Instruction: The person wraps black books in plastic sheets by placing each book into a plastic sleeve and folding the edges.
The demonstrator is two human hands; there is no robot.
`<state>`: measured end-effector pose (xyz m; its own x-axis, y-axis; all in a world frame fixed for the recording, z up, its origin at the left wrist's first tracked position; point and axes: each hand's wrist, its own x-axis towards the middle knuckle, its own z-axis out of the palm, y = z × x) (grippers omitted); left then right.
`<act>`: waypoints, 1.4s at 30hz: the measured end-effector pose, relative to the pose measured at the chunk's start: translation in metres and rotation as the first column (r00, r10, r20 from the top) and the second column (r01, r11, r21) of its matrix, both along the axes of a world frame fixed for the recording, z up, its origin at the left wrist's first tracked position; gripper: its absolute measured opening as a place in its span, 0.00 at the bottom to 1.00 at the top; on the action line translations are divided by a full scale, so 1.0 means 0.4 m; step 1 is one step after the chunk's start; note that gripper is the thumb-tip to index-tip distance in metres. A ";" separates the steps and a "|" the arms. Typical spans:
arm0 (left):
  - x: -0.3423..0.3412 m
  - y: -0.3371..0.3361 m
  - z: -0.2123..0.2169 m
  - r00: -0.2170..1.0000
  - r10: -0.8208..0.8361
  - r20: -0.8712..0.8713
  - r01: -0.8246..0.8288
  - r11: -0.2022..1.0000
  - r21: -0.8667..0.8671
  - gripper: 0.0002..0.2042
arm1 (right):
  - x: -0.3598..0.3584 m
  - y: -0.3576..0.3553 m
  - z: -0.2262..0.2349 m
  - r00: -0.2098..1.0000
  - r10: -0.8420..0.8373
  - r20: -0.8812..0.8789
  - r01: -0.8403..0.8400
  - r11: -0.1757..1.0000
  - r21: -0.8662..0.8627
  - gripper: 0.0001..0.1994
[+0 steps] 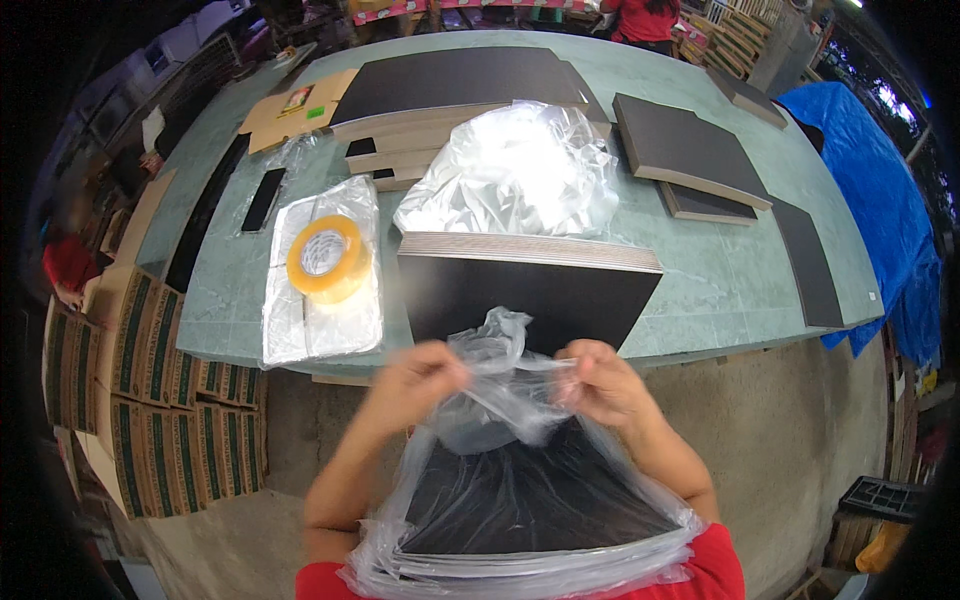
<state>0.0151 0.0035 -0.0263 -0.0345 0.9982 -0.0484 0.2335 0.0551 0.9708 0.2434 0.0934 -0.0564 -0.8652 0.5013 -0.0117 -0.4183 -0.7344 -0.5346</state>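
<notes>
Close to my body is a stack of black boards (540,495) inside a clear plastic bag (520,415). My left hand (420,380) pinches the bag's gathered mouth on one side. Opposite it, my right hand (600,385) grips the bag's other side, and the film is stretched between them. Both hands are slightly blurred. Just beyond them, a thick stack of black boards (530,290) leans up at the table's near edge, its pale layered edges showing on top. Behind that lies a heap of crumpled clear plastic (520,175).
A roll of yellowish tape (328,260) rests on a pack of plastic bags (290,330) at the left, with a black phone (263,200) nearby. More black boards (690,155) lie on the green table (690,300). Cartons (150,400) are stacked at left; a blue tarp (870,200) hangs at right.
</notes>
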 end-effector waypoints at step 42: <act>0.141 -0.104 0.247 0.283 -0.323 -0.903 0.920 0.358 0.160 0.05 | 0.090 0.002 0.287 0.446 -0.882 0.149 -0.870 -0.389 0.302 0.15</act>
